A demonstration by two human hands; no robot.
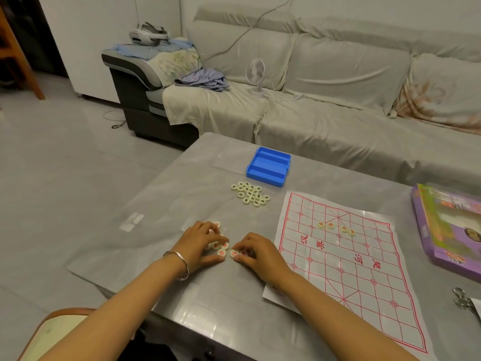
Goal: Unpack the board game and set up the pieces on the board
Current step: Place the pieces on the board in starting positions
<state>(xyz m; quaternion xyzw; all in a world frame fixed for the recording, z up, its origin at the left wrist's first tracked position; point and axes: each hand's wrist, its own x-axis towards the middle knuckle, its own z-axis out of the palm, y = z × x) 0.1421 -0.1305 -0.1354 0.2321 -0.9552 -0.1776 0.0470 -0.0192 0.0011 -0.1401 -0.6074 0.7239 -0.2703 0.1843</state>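
NEAR: red discs (pixel 221 252) on table (pixel 169 204), left of board, under both hands; judged light, hard, slippery; round, no long axis; grip by rim | left hand (pixel 201 243) fingers spread over cluster | right hand (pixel 256 252) fingertips pinching one disc | board (pixel 364 282) thin limp sheet, long axis near-to-far | FAR: four placed discs (pixel 335 227); dark discs (pixel 250 194) piled.

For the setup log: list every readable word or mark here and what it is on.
"汉界": red print on the board's middle band.
"楚河": same band, farther right.
On the red-marked pieces: too blurred to read.
On the dark-marked pieces: too small.
On the purple box: print blurred.
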